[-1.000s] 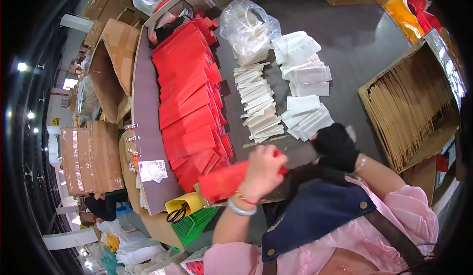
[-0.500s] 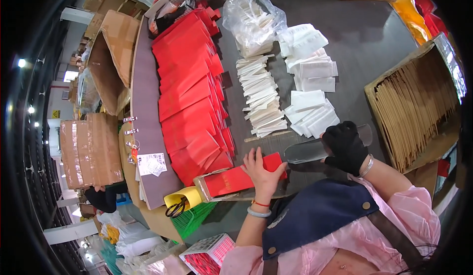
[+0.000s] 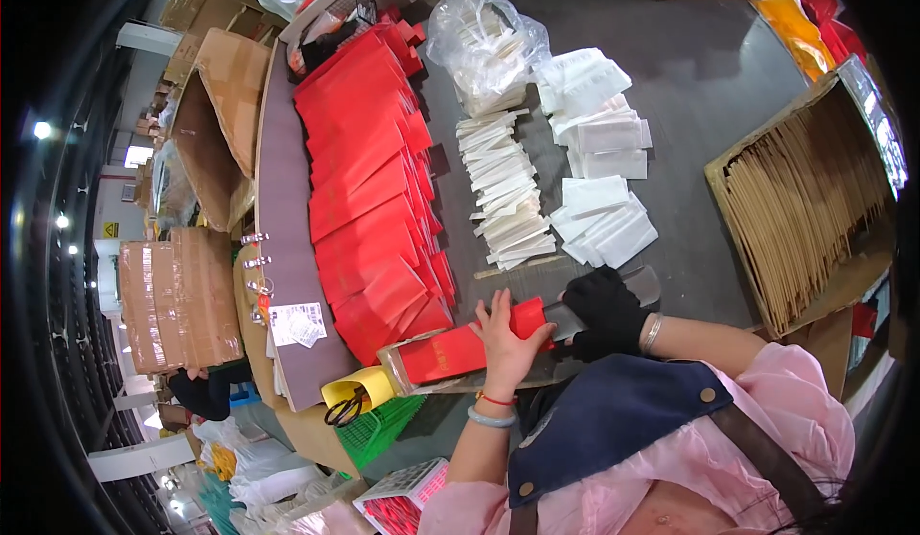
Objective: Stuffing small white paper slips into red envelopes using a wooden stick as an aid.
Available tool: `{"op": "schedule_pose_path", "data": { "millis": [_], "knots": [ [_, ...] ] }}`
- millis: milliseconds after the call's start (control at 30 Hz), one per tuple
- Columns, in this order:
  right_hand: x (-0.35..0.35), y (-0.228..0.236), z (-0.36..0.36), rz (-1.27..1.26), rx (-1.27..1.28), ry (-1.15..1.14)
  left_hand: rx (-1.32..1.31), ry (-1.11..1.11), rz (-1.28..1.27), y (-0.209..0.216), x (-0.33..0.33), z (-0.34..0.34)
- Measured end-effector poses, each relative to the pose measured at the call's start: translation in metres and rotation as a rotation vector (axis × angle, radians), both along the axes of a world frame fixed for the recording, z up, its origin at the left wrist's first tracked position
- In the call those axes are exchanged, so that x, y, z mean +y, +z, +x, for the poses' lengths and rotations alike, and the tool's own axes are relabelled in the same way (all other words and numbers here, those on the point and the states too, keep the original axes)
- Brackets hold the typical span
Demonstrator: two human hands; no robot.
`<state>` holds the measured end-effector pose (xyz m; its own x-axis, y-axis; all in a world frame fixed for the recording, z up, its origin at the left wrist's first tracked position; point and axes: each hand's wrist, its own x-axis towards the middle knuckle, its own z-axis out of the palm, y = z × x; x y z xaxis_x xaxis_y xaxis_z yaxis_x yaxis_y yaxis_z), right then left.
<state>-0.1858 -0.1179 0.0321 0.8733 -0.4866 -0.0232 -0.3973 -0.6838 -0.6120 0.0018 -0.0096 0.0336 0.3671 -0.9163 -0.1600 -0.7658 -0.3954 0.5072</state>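
My bare left hand point(image 3: 508, 336) lies with fingers spread on a red paper sleeve point(image 3: 441, 354), pressing near its right end. The sleeve rests in a shallow taped cardboard holder point(image 3: 391, 363) at the table's near edge. My right hand point(image 3: 606, 310), in a black fingerless glove, is closed around a long, clear grey plastic piece point(image 3: 641, 284). The left end of this piece meets the sleeve's right end; whether it reaches inside cannot be told. Overlapping red sleeves point(image 3: 369, 190) lie in a long row at the left.
Folded white slips point(image 3: 508, 190) and white paper packets point(image 3: 609, 224) lie beyond my hands, near a clear bag point(image 3: 489, 42). On the right stands a carton of brown cardboard pieces point(image 3: 805, 209). A yellow holder with scissors point(image 3: 359, 391) sits at the near left edge.
My right hand has moved left and slightly nearer with the plastic piece, bringing its end against the red sleeve. The left hand has stayed nearly in place.
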Motion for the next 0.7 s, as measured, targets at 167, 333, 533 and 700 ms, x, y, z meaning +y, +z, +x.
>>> {"op": "schedule_pose_path", "data": {
  "millis": [167, 333, 533, 700],
  "knots": [
    [-0.027, 0.003, -0.038, -0.135, -0.291, -0.147, -0.077, -0.126, -0.260, -0.004, -0.063, 0.028],
    [-0.064, 0.029, -0.146, -0.272, -0.235, -0.713, -0.382, -0.282, -0.317, -0.018, -0.086, 0.047],
    [-0.068, -0.021, -0.343, -0.403, -0.019, -1.228, -0.206, -0.305, -0.421, -0.005, -0.109, 0.020],
    [-0.070, -0.042, -0.355, -0.349, 0.285, -1.171, -0.022, -0.369, -0.554, -0.016, -0.163, -0.015]
  ]
}}
